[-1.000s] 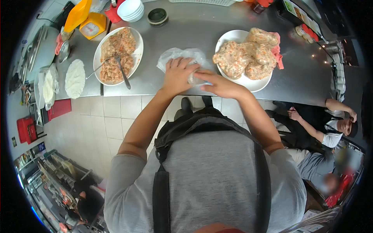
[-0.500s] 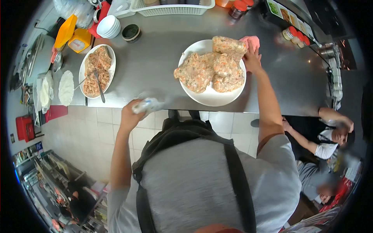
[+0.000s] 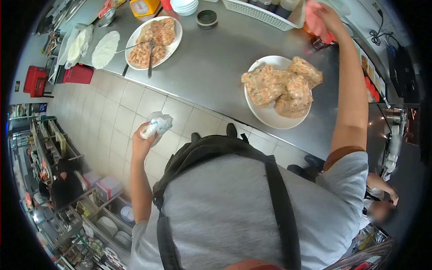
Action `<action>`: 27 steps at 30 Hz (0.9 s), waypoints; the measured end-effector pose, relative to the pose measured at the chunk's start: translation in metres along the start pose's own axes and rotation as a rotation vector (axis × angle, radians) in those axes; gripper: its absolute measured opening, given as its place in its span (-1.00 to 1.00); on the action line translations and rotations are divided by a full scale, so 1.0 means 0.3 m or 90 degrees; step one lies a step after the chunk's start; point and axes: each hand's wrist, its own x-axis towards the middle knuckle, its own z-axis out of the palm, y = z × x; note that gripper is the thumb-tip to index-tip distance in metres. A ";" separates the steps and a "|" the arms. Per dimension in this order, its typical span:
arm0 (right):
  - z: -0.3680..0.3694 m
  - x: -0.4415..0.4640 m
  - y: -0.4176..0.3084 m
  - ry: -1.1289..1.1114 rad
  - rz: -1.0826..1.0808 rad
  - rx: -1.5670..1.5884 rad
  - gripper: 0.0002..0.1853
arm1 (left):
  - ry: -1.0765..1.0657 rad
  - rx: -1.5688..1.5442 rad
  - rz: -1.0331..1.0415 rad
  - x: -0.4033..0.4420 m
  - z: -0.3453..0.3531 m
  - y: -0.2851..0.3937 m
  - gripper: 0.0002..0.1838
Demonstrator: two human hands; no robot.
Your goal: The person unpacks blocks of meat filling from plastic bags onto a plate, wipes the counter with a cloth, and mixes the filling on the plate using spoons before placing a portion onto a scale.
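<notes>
My left hand (image 3: pixel 142 144) is closed around a crumpled clear plastic bag (image 3: pixel 160 126), held over the floor in front of the counter's edge. At the upper right, my right hand (image 3: pixel 332 20) is stretched to the back of the counter. Its fingers grip a pink cloth (image 3: pixel 316 21) beside a white basket (image 3: pixel 265 17) and red-lidded jars (image 3: pixel 318 45). Between my arms, a round white plate (image 3: pixel 276 123) bears several plastic-wrapped portions of minced meat (image 3: pixel 265 85) with orange bits.
To the left on the steel counter (image 3: pixel 202 63), an oval plate (image 3: pixel 179 38) holds more meat mixture with a metal utensil (image 3: pixel 150 63). Behind it are a dark-topped round container (image 3: pixel 207 19), white bowls (image 3: pixel 184 6) and a yellow scale (image 3: pixel 144 7). A person (image 3: pixel 380 202) is at lower right.
My right hand has moved the pink cloth from beside the round plate to the back of the counter. My left hand, still with the bag, has drawn back from the edge. The view has turned.
</notes>
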 end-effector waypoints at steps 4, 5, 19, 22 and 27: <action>0.353 -0.018 -0.332 -0.446 0.335 0.158 -0.53 | 0.014 -0.019 0.056 -0.016 -0.065 -0.052 -0.60; 0.498 -0.081 -0.299 -0.435 0.388 0.366 -0.67 | 0.016 -0.003 0.077 -0.019 -0.082 -0.061 -0.60; 1.262 -0.769 -0.842 -0.217 -0.093 -0.154 -0.25 | -0.089 -0.039 0.039 0.033 -0.340 -0.227 -0.59; 0.960 -0.829 -0.893 -0.021 -0.091 -0.046 -0.68 | -0.142 -0.017 0.093 0.110 -0.347 -0.204 -0.60; 0.522 -0.969 -0.652 0.430 0.018 -0.485 -0.58 | -0.188 -0.005 0.116 0.201 -0.274 -0.232 -0.58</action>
